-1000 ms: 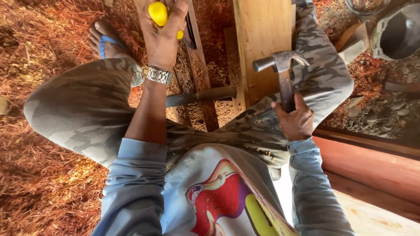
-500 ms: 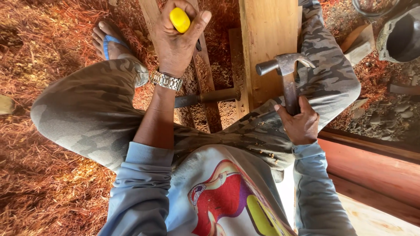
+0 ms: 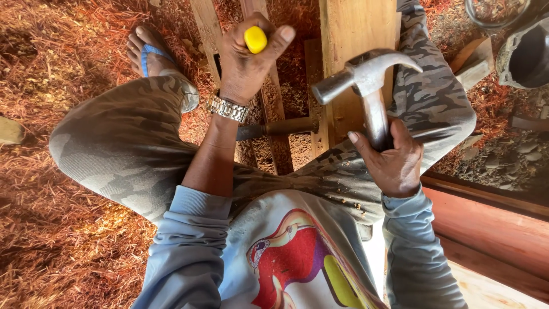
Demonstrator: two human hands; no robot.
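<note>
My left hand point(image 3: 245, 64), with a metal watch on the wrist, is closed around a tool with a yellow handle end point(image 3: 255, 39), held upright over a narrow wooden strip point(image 3: 274, 114). My right hand point(image 3: 390, 160) grips a steel claw hammer point(image 3: 366, 80) by its handle, the head raised above a wide pale plank point(image 3: 354, 34). I sit with my knees spread, in camouflage trousers. The tool's working end is hidden behind my left hand.
Reddish wood shavings point(image 3: 68, 229) cover the ground. A second dark tool handle point(image 3: 286, 127) lies across the strips below my left wrist. My sandalled foot point(image 3: 151, 54) rests at the upper left. A grey container point(image 3: 526, 54) and a red-brown beam point(image 3: 492, 229) lie to the right.
My left hand with the yellow-handled tool has moved down and to the right. The hammer has lifted slightly, its head now closer to the camera.
</note>
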